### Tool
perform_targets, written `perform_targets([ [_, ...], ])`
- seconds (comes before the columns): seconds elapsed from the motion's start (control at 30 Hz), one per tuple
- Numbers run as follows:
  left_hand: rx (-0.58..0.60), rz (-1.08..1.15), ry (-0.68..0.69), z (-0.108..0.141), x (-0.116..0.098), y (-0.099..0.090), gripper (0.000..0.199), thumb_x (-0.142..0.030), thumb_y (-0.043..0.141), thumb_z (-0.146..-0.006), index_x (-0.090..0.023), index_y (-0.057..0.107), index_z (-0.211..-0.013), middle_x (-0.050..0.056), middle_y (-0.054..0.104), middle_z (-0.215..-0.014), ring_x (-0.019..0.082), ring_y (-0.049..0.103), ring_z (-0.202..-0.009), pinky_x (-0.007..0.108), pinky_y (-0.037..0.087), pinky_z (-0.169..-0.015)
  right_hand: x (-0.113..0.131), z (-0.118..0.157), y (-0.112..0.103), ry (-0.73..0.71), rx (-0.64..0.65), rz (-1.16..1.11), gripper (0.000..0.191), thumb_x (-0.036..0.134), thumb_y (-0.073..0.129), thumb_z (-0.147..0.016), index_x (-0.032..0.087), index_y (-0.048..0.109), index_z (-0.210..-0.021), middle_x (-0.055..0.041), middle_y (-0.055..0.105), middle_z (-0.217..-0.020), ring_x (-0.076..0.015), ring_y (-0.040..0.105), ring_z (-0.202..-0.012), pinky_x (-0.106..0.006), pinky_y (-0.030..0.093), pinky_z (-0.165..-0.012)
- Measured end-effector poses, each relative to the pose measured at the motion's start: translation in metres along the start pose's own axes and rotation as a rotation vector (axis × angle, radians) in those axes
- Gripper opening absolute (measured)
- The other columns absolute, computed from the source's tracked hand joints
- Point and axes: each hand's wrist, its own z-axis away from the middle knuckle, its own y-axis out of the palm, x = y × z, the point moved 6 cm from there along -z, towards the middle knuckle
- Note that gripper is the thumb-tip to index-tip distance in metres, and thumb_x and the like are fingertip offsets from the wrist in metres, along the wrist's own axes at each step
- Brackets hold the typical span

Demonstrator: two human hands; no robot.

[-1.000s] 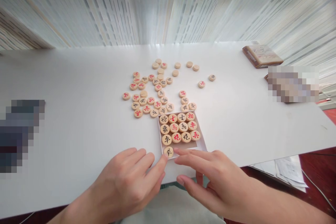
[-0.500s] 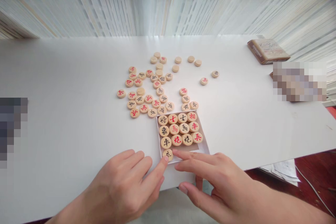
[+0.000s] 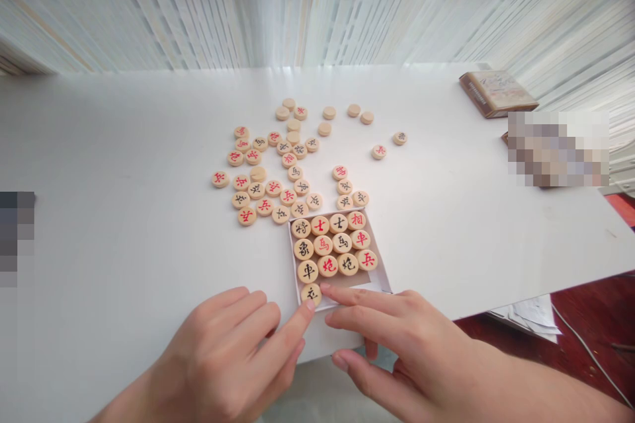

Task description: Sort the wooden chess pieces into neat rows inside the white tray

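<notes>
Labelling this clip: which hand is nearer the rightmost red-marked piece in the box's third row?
Right. The right hand is just below the red-marked piece; the left hand is farther, below-left, fingertip at the bottom-left piece.

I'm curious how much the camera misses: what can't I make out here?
All in the head view:
Character on the nearest disc: partly under a fingertip of the left hand.
Part of the tray's near edge: behind fingers of the right hand.
Undersides of the plain-topped discs: against the table.
Small print on the carton: too small and blurred.
Whatever the left pixelated patch and right pixelated patch cover: masked.
</notes>
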Motion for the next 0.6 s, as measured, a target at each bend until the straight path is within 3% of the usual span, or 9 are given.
perform_targets([
  [0.23, -0.002, 0.059, -0.049, 0.012, 0.007, -0.003, 0.034, -0.01, 0.066, -0.095, -0.006, 0.069, -0.129, 0.002, 0.064, -0.071, 0.018, 0.055, -0.06, 0.035, 0.043, -0.053, 0.0, 0.0, 0.0, -0.001, 0.01, 0.006, 0.025, 0.03, 0.064, -0.103, 0.019, 0.077, -0.121, -0.015, 0.078, -0.134, -0.0264, 0.08, -0.116, -0.029, 0.069, -0.081],
  [0.43, -0.007, 0.053, -0.05, 0.013, 0.005, -0.001, 0.032, -0.01, 0.066, -0.095, -0.007, 0.07, -0.127, 0.003, 0.065, -0.071, 0.019, 0.056, -0.059, 0.035, 0.043, -0.053, 0.0, 0.004, 0.0, -0.007, -0.028, 0.034, 0.023, 0.029, 0.062, -0.105, 0.019, 0.077, -0.118, -0.0153, 0.077, -0.135, -0.024, 0.084, -0.104, -0.029, 0.069, -0.078],
  [0.53, -0.03, 0.063, -0.066, 0.01, 0.006, -0.009, 0.03, -0.01, 0.064, -0.096, -0.009, 0.071, -0.125, 0.002, 0.066, -0.069, 0.018, 0.058, -0.058, 0.034, 0.045, -0.055, 0.004, 0.009, -0.009, -0.037, -0.064, 0.066, 0.018, 0.027, 0.064, -0.103, 0.02, 0.077, -0.114, -0.0143, 0.078, -0.133, -0.0217, 0.084, -0.101, -0.026, 0.067, -0.077],
  [0.6, -0.059, 0.06, -0.088, 0.006, 0.01, -0.016, 0.028, -0.01, 0.062, -0.097, -0.012, 0.072, -0.124, 0.002, 0.067, -0.069, 0.017, 0.06, -0.059, 0.032, 0.048, -0.057, 0.006, 0.01, -0.027, -0.059, -0.128, 0.099, 0.016, 0.022, 0.066, -0.101, 0.02, 0.076, -0.113, -0.0124, 0.081, -0.128, -0.0182, 0.085, -0.09, -0.023, 0.066, -0.075],
])
